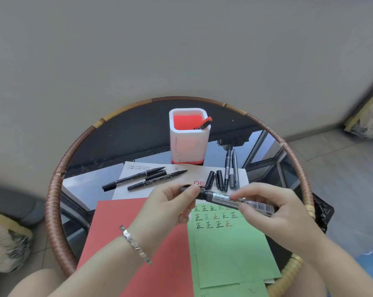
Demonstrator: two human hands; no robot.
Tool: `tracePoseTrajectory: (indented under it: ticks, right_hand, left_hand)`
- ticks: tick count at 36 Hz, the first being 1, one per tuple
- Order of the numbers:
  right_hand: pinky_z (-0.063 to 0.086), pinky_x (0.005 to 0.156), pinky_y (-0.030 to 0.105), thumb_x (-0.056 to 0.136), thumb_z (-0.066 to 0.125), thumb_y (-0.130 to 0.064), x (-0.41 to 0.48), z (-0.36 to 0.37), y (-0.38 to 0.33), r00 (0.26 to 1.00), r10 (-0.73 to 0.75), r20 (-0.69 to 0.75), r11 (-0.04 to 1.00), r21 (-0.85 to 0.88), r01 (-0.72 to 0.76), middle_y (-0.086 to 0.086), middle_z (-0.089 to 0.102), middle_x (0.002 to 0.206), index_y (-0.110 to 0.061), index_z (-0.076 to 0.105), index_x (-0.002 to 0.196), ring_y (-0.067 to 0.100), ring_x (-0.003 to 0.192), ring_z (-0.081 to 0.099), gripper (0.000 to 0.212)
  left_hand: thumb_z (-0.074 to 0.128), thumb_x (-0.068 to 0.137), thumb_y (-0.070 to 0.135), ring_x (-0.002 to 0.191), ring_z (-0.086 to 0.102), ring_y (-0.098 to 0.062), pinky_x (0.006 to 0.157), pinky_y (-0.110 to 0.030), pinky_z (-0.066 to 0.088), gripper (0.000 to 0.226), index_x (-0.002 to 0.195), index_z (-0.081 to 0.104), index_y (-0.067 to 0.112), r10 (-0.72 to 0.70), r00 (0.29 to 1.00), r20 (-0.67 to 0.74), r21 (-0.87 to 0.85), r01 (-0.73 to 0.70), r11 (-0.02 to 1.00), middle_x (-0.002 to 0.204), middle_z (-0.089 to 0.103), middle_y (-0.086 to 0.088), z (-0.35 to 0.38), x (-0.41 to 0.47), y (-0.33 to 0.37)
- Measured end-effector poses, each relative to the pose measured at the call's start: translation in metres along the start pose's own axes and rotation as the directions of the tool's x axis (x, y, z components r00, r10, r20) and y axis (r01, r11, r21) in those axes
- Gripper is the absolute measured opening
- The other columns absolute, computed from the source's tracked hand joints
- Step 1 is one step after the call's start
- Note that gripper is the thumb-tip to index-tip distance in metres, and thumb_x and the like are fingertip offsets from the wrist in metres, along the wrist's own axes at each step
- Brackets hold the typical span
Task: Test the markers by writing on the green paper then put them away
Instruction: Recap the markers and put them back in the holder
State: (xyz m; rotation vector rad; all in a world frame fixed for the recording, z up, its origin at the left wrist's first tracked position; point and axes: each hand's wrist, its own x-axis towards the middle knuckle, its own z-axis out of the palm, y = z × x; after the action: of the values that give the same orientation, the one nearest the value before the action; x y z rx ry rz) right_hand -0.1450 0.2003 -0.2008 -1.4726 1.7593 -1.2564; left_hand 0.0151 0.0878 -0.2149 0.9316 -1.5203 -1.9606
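Note:
I hold a thick black marker [222, 199] level above the green paper [230, 249]. My left hand [170, 205] grips its cap end. My right hand [273, 207] pinches the labelled barrel. The green paper carries three rows of written test characters near its top edge. Two thin black markers [138, 179] lie on the white box lid to the left. Several more markers and loose caps [224, 179] lie to the right. A white pen holder [188, 136] with a red inside stands behind, with one red-capped marker [205, 123] in it.
A red paper sheet [138, 243] lies left of the green one. Everything sits on a round glass table with a woven rattan rim [52, 200]. A grey wall is behind, and patterned cushions lie on the floor at both sides.

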Motion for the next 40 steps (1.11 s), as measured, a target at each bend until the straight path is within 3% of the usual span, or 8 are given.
tracePoseTrajectory:
  ticks: [10, 16, 20, 23, 29, 33, 35, 40]
  right_hand:
    - [0.049, 0.063, 0.007, 0.053, 0.085, -0.038, 0.002, -0.004, -0.012, 0.999, 0.053, 0.000, 0.997, 0.059, -0.052, -0.016, 0.072, 0.076, -0.036, 0.071, 0.077, -0.001, 0.068, 0.067, 0.028]
    - [0.049, 0.052, 0.010, 0.045, 0.077, -0.023, 0.002, 0.003, -0.017, 0.992, 0.108, -0.071, 0.976, 0.199, -0.092, -0.006, 0.073, 0.065, -0.023, 0.074, 0.061, 0.004, 0.057, 0.067, 0.016]
    - [0.030, 0.031, 0.010, 0.041, 0.076, -0.016, -0.001, 0.007, -0.015, 0.967, 0.244, -0.070, 0.892, 0.408, -0.196, 0.001, 0.064, 0.047, -0.014, 0.073, 0.054, 0.004, 0.030, 0.045, 0.013]
    - [0.023, 0.034, 0.009, 0.041, 0.085, -0.011, -0.002, 0.007, -0.011, 0.950, 0.312, -0.014, 0.842, 0.467, -0.269, 0.002, 0.054, 0.038, -0.015, 0.074, 0.059, 0.009, 0.028, 0.029, 0.021]
    - [0.039, 0.037, 0.017, 0.048, 0.078, -0.028, -0.001, -0.003, -0.020, 0.967, 0.245, -0.072, 0.934, 0.285, -0.215, 0.001, 0.070, 0.059, -0.025, 0.075, 0.067, 0.011, 0.040, 0.048, 0.019]
    - [0.041, 0.047, 0.017, 0.073, 0.068, 0.000, -0.004, -0.018, -0.014, 0.980, 0.194, -0.041, 0.975, 0.118, -0.188, 0.012, 0.069, 0.072, -0.026, 0.073, 0.076, 0.009, 0.049, 0.052, 0.027]
    - [0.038, 0.048, 0.010, 0.074, 0.061, 0.006, -0.007, -0.027, -0.006, 0.979, 0.181, -0.098, 0.983, 0.036, -0.179, 0.009, 0.064, 0.079, -0.027, 0.069, 0.081, 0.002, 0.047, 0.050, 0.035]
    - [0.042, 0.061, 0.009, 0.072, 0.066, 0.000, -0.012, -0.067, 0.025, 0.859, 0.040, -0.511, 0.935, -0.284, -0.213, -0.007, 0.060, 0.078, -0.021, 0.065, 0.078, 0.008, 0.080, 0.057, 0.022]
  left_hand:
    - [0.052, 0.088, 0.004, 0.045, 0.044, -0.009, 0.051, -0.016, 0.040, 0.012, 0.085, 0.062, 0.008, 0.112, 0.969, 0.218, 0.193, -0.156, 0.969, 0.055, 0.058, 0.006, -0.001, -0.008, 0.006]
    - [0.055, 0.080, 0.015, 0.049, 0.048, -0.006, 0.054, -0.015, 0.041, 0.014, 0.090, 0.064, 0.015, 0.298, 0.923, 0.244, 0.265, -0.358, 0.895, 0.062, 0.060, 0.007, -0.003, -0.009, 0.006]
    - [0.057, 0.079, 0.011, 0.052, 0.050, 0.000, 0.056, -0.010, 0.042, 0.020, 0.088, 0.063, 0.028, 0.400, 0.875, 0.272, 0.310, -0.473, 0.825, 0.070, 0.063, 0.016, -0.004, -0.010, 0.010]
    - [0.057, 0.079, 0.023, 0.055, 0.052, 0.001, 0.058, -0.007, 0.041, 0.016, 0.090, 0.061, 0.034, 0.446, 0.835, 0.323, 0.357, -0.544, 0.759, 0.075, 0.062, 0.021, -0.004, -0.009, 0.011]
    - [0.061, 0.075, 0.026, 0.048, 0.048, -0.007, 0.052, -0.018, 0.042, 0.013, 0.086, 0.067, 0.020, 0.371, 0.905, 0.209, 0.252, -0.417, 0.873, 0.060, 0.060, 0.006, 0.006, -0.001, 0.007]
    - [0.057, 0.087, 0.007, 0.057, 0.055, -0.009, 0.057, -0.022, 0.045, 0.010, 0.090, 0.063, 0.013, 0.227, 0.963, 0.143, 0.258, -0.258, 0.931, 0.067, 0.063, 0.004, 0.023, 0.015, 0.006]
    - [0.053, 0.090, 0.018, 0.073, 0.060, -0.007, 0.068, -0.023, 0.047, 0.009, 0.096, 0.058, 0.021, 0.240, 0.967, 0.085, 0.430, -0.253, 0.866, 0.082, 0.064, 0.008, 0.033, 0.028, 0.003]
    - [0.050, 0.091, 0.027, 0.106, 0.048, -0.014, 0.088, -0.029, 0.042, 0.034, 0.124, 0.047, 0.020, 0.402, 0.907, 0.127, 0.838, -0.315, 0.446, 0.115, 0.057, 0.004, 0.059, 0.063, -0.005]
